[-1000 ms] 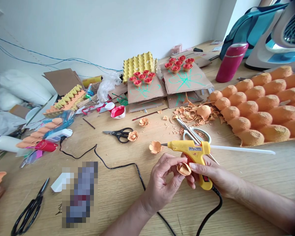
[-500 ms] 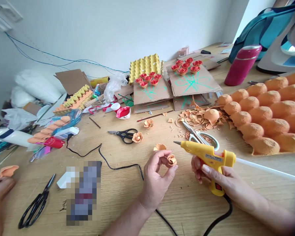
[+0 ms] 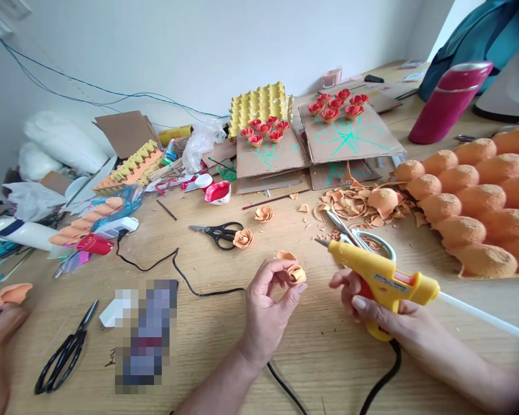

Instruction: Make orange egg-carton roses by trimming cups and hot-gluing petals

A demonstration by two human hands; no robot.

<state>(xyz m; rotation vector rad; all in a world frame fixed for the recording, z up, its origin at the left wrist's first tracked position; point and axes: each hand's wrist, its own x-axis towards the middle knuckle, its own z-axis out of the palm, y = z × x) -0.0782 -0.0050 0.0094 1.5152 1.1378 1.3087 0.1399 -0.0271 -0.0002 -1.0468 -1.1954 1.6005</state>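
My left hand (image 3: 270, 302) pinches a small orange paper rose (image 3: 296, 274) between thumb and fingertips, just above the wooden table (image 3: 225, 346). My right hand (image 3: 380, 314) grips the handle of a yellow glue gun (image 3: 383, 279), its nozzle pointing left toward the rose, a short gap between them. A white glue stick (image 3: 484, 316) juts from the gun's back and a black cord (image 3: 383, 377) trails down. Another orange paper piece (image 3: 285, 255) lies on the table behind the rose.
Black scissors (image 3: 218, 233) with an orange rose (image 3: 243, 237) lie ahead; white-handled scissors (image 3: 358, 236) and orange scraps (image 3: 350, 204) sit beside an orange egg tray (image 3: 471, 196). Red flowers on cardboard (image 3: 268, 147), a pink bottle (image 3: 447, 104) and another person's hand (image 3: 0, 325) at far left.
My hands have drawn apart: the left carried the rose leftward off the gun, and the right swung the glue gun to the right, nozzle tilted up-left.
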